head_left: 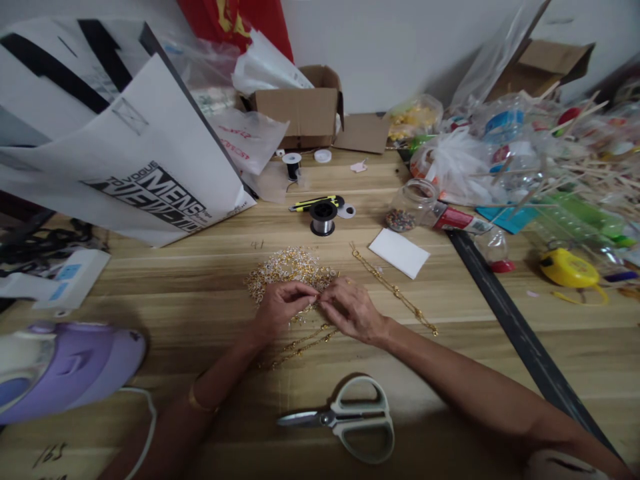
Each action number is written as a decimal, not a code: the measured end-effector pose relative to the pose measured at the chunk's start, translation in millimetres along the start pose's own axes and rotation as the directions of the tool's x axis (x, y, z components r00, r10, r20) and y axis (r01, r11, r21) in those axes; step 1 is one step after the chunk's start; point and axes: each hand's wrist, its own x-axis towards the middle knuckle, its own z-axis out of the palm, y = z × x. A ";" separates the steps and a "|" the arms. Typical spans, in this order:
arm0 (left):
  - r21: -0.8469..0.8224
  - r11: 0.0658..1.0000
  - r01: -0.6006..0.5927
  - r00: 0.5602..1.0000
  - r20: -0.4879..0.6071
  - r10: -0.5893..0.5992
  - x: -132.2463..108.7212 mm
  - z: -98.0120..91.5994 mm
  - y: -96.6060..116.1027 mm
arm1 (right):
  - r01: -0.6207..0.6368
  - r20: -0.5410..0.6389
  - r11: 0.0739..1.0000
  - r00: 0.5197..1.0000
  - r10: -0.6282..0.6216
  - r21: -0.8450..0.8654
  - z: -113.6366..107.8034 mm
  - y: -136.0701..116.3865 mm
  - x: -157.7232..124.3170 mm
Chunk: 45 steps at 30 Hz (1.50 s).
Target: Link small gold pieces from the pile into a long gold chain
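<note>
My left hand (283, 305) and my right hand (353, 308) meet fingertip to fingertip over the table. Both are pinched closed; whatever is between the fingers is too small to make out. Just behind them lies a pile of small clear and gold beads (287, 268). A thin gold chain (305, 345) runs on the table under my hands, one end hidden by my right hand. A second gold chain (395, 291) lies stretched out to the right. Nearer to me, scissors (350, 419) with pale handles rest with their blades to the left.
Behind the beads stand a wire spool (323, 219), a yellow-black cutter (315, 203) and a jar of beads (407, 207). A white pad (399, 253) lies right. A purple iron (85, 367) and a large white bag (150, 147) stand left. A yellow tape measure (570, 268) sits far right.
</note>
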 end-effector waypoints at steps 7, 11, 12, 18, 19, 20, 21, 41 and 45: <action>0.005 1.000 -0.004 1.000 0.004 0.004 0.1 1.4 2.3 | 0.001 -0.002 1.000 1.000 -0.001 0.001 0.4 -0.4 0.2; 0.012 1.000 -0.001 1.000 -0.013 0.001 -0.2 1.5 1.5 | -0.001 -0.001 1.000 1.000 0.001 -0.003 0.2 -0.4 0.5; 0.017 1.000 -0.003 1.000 -0.018 0.004 -0.3 1.5 1.1 | 0.001 -0.003 1.000 1.000 -0.001 -0.003 0.1 -0.6 0.7; 0.036 0.999 -0.019 1.000 -0.018 0.020 -0.9 1.4 -1.7 | 0.004 -0.011 1.000 1.000 -0.004 -0.005 -0.3 -1.0 1.5; 0.035 0.999 -0.022 1.000 -0.017 0.023 -1.0 1.6 -2.1 | 0.003 -0.011 1.000 1.000 -0.003 -0.008 -0.1 -0.8 1.3; 0.033 0.999 -0.026 0.999 -0.018 0.027 -1.1 1.7 -2.4 | 0.002 -0.010 1.000 1.000 -0.002 -0.011 0.2 -0.5 1.0; 0.032 0.999 -0.031 0.999 -0.018 0.031 -1.1 1.9 -2.6 | 0.004 -0.011 1.000 1.000 -0.004 -0.011 0.4 -0.2 0.7; 0.001 0.999 -0.044 0.999 -0.006 0.044 -1.6 3.0 -1.9 | 0.003 -0.007 1.000 1.000 -0.003 -0.007 0.5 -0.4 0.6; -0.007 0.999 -0.040 0.999 -0.003 0.040 -1.7 3.9 -3.0 | 0.004 -0.011 1.000 1.000 -0.004 -0.007 -0.1 -1.0 1.6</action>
